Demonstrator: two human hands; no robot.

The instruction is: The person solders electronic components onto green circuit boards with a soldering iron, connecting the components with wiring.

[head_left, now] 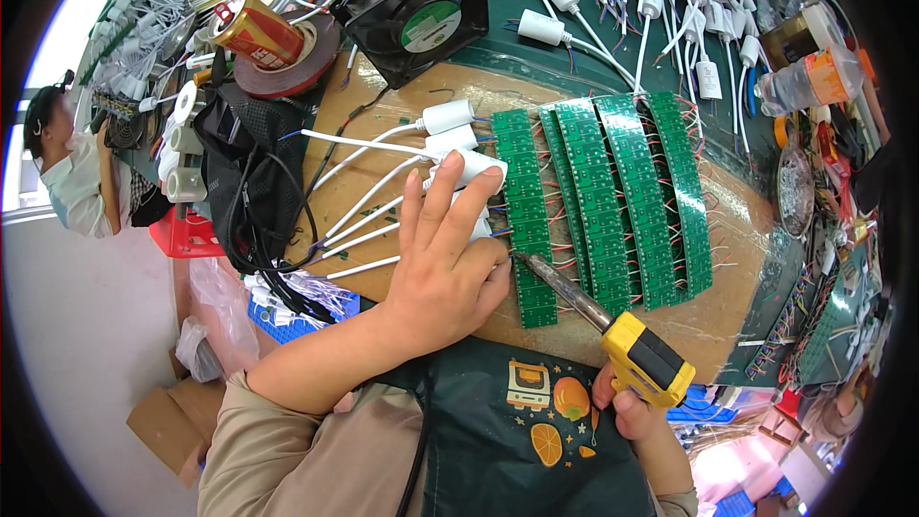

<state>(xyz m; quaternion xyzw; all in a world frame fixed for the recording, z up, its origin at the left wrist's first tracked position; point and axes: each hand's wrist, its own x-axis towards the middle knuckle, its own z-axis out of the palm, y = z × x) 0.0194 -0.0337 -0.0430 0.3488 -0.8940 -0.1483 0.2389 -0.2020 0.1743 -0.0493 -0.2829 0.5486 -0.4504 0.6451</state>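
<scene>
My left hand (pixel 445 254) lies over a row of white cylindrical connectors (pixel 448 116) with white cables. Two of its fingers stretch onto one connector, while thumb and index finger close together by the edge of a green circuit board strip (pixel 522 172); what they pinch is hidden. Thin wires run from the connectors to that strip. In my right hand (pixel 627 407) is a yellow and black soldering gun (pixel 651 359), its metal tip touching or just above the strip beside my left thumb. More green circuit board strips (pixel 627 191) with red wires lie to the right.
A brown board (pixel 732 321) lies under the work. Behind it stand a black fan (pixel 416 14) and a red-gold can (pixel 258 33) on a solder-like reel (pixel 321 57). White connectors pile up at the back (pixel 704 0). A bottle (pixel 809 81) is far right; another person (pixel 81 163) sits far left.
</scene>
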